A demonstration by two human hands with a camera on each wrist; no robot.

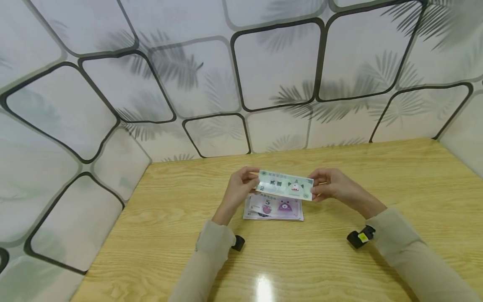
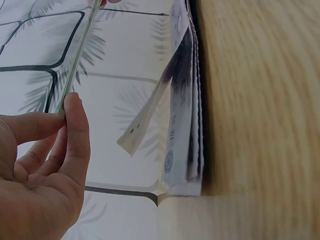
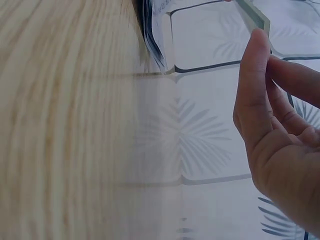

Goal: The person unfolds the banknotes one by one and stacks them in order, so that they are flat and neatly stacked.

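Observation:
A green play banknote point(image 1: 284, 185) marked 2 is stretched flat between the two hands in the head view, raised above the table. The left hand point(image 1: 238, 186) pinches its left end between thumb and fingers. At the opposite end, the right hand point(image 1: 336, 187) pinches the note the same way. Just below lies a stack of play banknotes point(image 1: 290, 214), with a purple note marked 5 on top. In the left wrist view, one loose note point(image 2: 134, 134) of that stack curls up from it, and the green note point(image 2: 77, 60) shows edge-on in the left hand point(image 2: 55, 165).
The stack rests on a light wood table point(image 1: 170, 218). A patterned wall point(image 1: 279, 71) with leaf shapes and dark outlines borders the table at the back and left. A camera is strapped at each wrist; the right one point(image 1: 360, 237) hangs beside the sleeve.

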